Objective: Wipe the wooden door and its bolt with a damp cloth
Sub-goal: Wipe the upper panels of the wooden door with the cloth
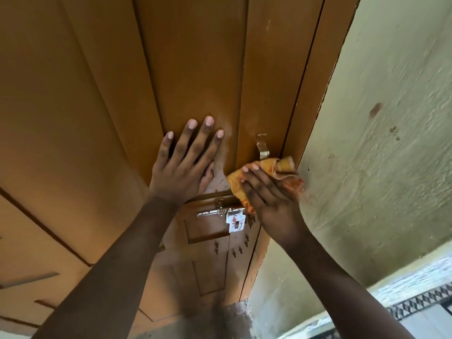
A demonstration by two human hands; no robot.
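Door (pixel 195 69) surface: wood painted a flat orange-brown, built from vertical boards with raised panel frames lower down. Paint looks matte; a paler, dull smear sits on the board just right of the left hand, and faint scuffs run below it toward the bolt.

Left of the bolt (pixel 220 212): left hand (pixel 183 165) lies flat on the door, palm down, above and slightly left of the bolt. 4 fingers spread and straight, tips pressed to the wood; thumb tucked along the right edge of the palm.

Bolt itself: bright metal sliding rod, horizontal, with a small knob on top and a rectangular plate hanging beneath it. Plate carries reddish smudges. Several small dark studs dot the wood below the bolt.

Above and right of the bolt: curved metal hook (pixel 262 146) fixed to the door's edge board, shiny, standing proud of the wood.

Right of the bolt: right hand (pixel 271 196) presses a bunched cloth (pixel 266 172) against the door's edge board, directly under the hook. Fingers close together and curled over the cloth; 2 fingertips show at its upper edge. Cloth is yellow-orange with red-orange patches, crumpled; its lower fold reaches the right end of the bolt.

Further right of the bolt: door frame (pixel 315 81), same paint, then a rough pale green wall (pixel 379 167) with a few dark marks.
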